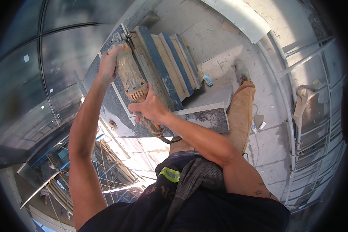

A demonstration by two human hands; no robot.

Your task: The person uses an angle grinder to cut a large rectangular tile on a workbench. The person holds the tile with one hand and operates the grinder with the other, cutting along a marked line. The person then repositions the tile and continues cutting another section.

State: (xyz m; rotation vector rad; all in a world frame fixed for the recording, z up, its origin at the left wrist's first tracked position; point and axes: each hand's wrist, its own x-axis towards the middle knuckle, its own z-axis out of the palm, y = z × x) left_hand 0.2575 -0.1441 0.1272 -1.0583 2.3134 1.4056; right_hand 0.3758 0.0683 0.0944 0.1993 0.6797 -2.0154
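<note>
A dusty angle grinder (130,71) with a worn orange and grey body lies lengthwise between my two hands. My left hand (110,63) is closed round its front end, close to the metal head. Farther back, my right hand (154,107) grips the rear handle, and a dark cord leaves the tail end. Beneath the grinder is a dark speckled slab (92,75) with a pale strip along it. The disc is mostly hidden by the head and my left hand. Right beside the tool stand several blue-and-tan edged boards or slabs (158,63).
Dark glass panels (21,63) rise on the left. Metal scaffold rails (276,73) run along the right. Below left, scaffolding poles (62,168) show at a lower level. A small blue packet (207,80) lies on the dusty paved floor (265,141), near my outstretched leg (241,112).
</note>
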